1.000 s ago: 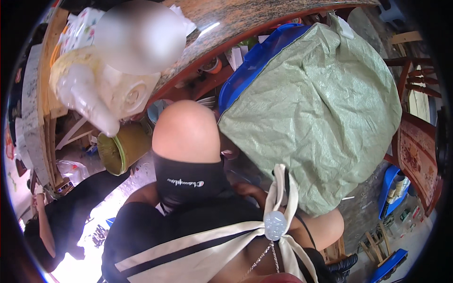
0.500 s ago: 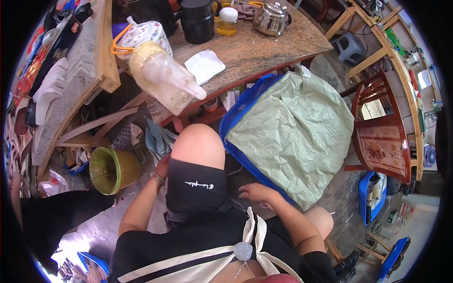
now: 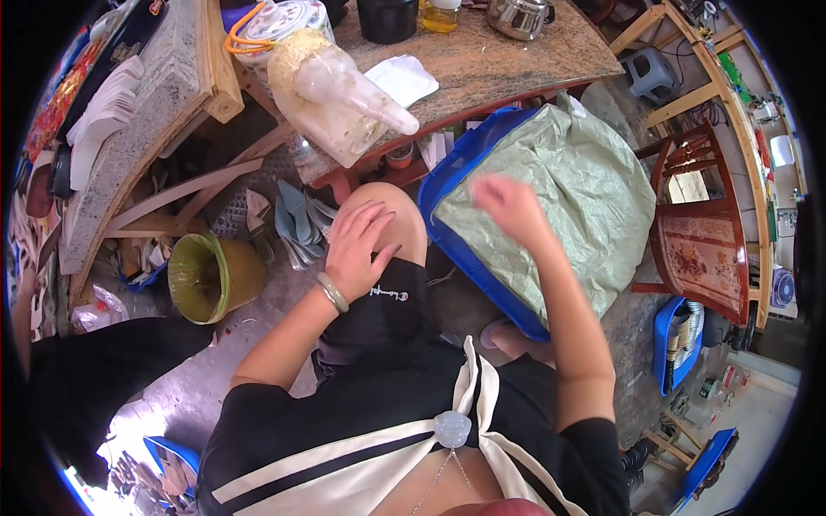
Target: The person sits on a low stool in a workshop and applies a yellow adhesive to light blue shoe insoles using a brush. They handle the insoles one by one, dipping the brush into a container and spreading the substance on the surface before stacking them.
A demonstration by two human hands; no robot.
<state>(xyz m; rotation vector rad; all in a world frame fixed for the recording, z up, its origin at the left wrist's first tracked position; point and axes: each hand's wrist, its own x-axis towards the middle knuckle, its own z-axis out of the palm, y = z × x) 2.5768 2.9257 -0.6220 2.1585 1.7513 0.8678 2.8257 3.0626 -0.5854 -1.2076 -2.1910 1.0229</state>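
My left hand lies flat on my bare knee, fingers apart, holding nothing; a bangle circles its wrist. My right hand hovers over or touches the near left part of a pale green woven sheet; which of the two I cannot tell. Motion smears its fingers. The sheet covers a blue tub, whose rim shows along the left side. Left of the tub, a shoe mould or bottle-like translucent plastic container with a pale spout stands at the table corner.
The stone-topped table holds a white paper, a black pot and a steel kettle. A lined yellow bin stands at left. A wooden chair is at right. Beside me at left shows another person's dark-clothed leg.
My left hand has come up from beside my leg onto the knee. My right hand has risen forward from near my lap to the sheet. The view has shifted slightly.
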